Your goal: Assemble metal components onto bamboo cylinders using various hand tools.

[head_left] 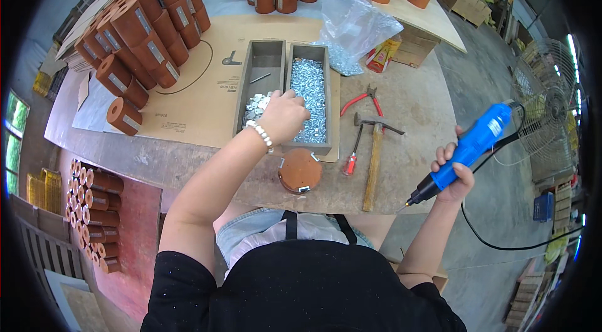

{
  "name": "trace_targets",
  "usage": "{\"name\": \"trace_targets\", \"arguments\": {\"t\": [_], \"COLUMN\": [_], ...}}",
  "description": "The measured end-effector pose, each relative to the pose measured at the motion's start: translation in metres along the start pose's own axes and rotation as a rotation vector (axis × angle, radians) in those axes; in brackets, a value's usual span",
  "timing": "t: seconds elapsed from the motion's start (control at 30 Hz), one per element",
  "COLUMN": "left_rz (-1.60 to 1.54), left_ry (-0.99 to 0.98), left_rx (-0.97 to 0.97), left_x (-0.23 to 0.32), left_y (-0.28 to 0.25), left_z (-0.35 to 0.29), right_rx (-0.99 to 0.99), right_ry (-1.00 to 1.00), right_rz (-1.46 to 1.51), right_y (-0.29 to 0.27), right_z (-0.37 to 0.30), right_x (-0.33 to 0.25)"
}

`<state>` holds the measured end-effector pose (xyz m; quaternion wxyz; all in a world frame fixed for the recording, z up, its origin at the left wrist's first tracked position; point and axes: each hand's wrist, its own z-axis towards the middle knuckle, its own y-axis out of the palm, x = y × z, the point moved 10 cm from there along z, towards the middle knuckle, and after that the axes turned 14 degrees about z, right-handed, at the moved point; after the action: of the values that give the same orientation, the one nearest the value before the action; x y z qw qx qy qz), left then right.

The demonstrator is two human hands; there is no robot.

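Here, tray of screws, second tray of pale pieces, left hand, grip unclear, right hand clasping screwdriver

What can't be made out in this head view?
Head view:
Left hand: fingertips mostly hidden by the hand itself, grip unclear.
Small metal pieces: too small to tell exact shapes.
Blue electric screwdriver: bit tip too small to make out.
Round brown piece: underside hidden by its top.
Black cable: far end lost at the dark lens rim.
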<state>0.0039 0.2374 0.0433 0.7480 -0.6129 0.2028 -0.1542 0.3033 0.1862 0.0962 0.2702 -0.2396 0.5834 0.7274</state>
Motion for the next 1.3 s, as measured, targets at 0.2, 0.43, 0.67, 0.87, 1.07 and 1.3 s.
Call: {"name": "trace_targets", "arguments": {"t": [0.2, 0.43, 0.67, 0.87, 1.07, 1.3], "left_rz": [0.002, -0.041, -0.200, -1.725, -2.488, -2.541], "left_ry": [0.004, -0.057, -0.123, -0.524, -0.740, -0.797], "left_rx": [-0.152, -0.012, 0.174, 0.116, 0.117, 0.136], "left_x": [-0.003, -0.003, -0.005, 0.005, 0.052, 0.059], "left_y": [0.044, 0.029, -0.011, -0.006, 0.000, -0.007], "left_z": [0.018, 0.012, -0.008, -0.051, -0.086, -0.099], "right_rx": [-0.231, -0.300, -0.311, -0.331, -0.356, -0.292], "right_ry": [-0.184, -0.230, -0.305, -0.421, -0.571, -0.547], "right_rz": [0.127, 0.127, 0.087, 0.163, 0.114, 0.020], "right_y": [0.053, 0.085, 0.112, 0.144, 0.170, 0.178], "right_z": [-0.017, -0.028, -0.022, -0.024, -0.034, -0.038], "right_x": [-0.034, -0.041, -0.029, -0.018, 0.004, 0.023]}}
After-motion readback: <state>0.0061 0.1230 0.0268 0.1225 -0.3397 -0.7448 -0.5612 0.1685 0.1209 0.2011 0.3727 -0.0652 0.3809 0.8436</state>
